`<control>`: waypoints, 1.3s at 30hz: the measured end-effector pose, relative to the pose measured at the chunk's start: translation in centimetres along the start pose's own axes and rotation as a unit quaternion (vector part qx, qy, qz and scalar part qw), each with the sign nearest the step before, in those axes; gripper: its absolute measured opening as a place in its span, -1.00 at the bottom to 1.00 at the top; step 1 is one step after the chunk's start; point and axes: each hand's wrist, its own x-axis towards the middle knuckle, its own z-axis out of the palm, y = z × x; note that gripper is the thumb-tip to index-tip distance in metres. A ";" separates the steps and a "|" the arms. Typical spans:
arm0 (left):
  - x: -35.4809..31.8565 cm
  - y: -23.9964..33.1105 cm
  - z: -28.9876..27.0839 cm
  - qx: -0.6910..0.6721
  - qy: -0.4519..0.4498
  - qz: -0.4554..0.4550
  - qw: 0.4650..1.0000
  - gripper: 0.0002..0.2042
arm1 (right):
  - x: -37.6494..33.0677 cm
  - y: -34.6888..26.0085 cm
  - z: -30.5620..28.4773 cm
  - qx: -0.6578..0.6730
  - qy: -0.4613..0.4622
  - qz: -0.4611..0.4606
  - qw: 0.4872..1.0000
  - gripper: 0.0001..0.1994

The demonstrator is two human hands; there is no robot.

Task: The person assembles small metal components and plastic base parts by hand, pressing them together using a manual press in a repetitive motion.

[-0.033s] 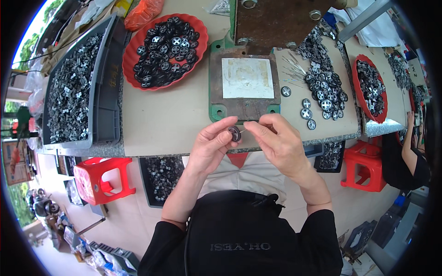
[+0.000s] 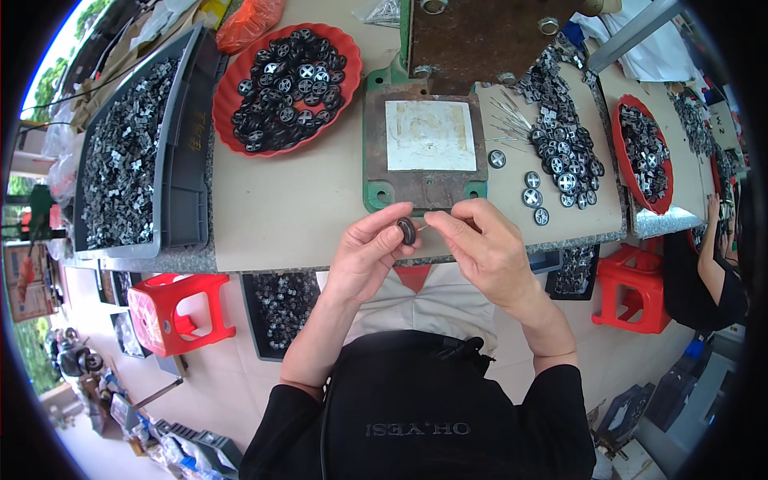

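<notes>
Between thumb and fingers, my left hand [image 2: 370, 248] pinches a small black toy wheel [image 2: 407, 231], tilted so that its dark side shows. My right hand [image 2: 486, 250] is closed in a pinch on a thin metal pin [image 2: 424, 226]. The pin's tip points at the wheel and reaches close to it; whether it has entered the wheel is too small to tell. Both hands hover at the table's front edge, just in front of a green press base [image 2: 376, 194] with a white pad [image 2: 430, 136] on it.
A red scalloped tray [image 2: 220, 120] of black wheels with silver spokes stands left of the press. Further left is a grey crate [image 2: 186, 160] full of small parts. Right of the press lie loose wheels [image 2: 566, 164] and metal pins [image 2: 510, 120]. Red stools [image 2: 180, 316] stand below.
The wheel has turned a little in my left fingers, so its spoked face shows less. My hands are almost in the same place.
</notes>
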 end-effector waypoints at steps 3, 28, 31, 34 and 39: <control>-0.1 -0.8 0.4 0.016 0.026 0.018 0.999 -0.68 | 0.1 -0.9 0.5 -0.015 0.010 0.011 1.000 -0.72; -1.0 -1.8 1.6 0.305 0.118 0.162 0.931 -0.72 | 0.0 -1.2 3.8 -0.040 0.120 0.063 0.990 -0.73; -0.7 -1.8 2.1 0.305 0.105 0.185 0.928 -0.78 | 0.2 -1.1 3.9 -0.040 0.136 0.072 0.987 -0.77; -0.3 -2.3 1.5 0.197 0.070 0.144 0.967 -0.72 | 0.3 -0.7 4.1 -0.033 0.174 0.073 0.982 -0.79; -0.2 -2.6 1.3 0.042 0.002 0.111 0.993 -0.62 | 0.3 -1.5 4.3 0.043 0.220 0.067 0.972 -0.80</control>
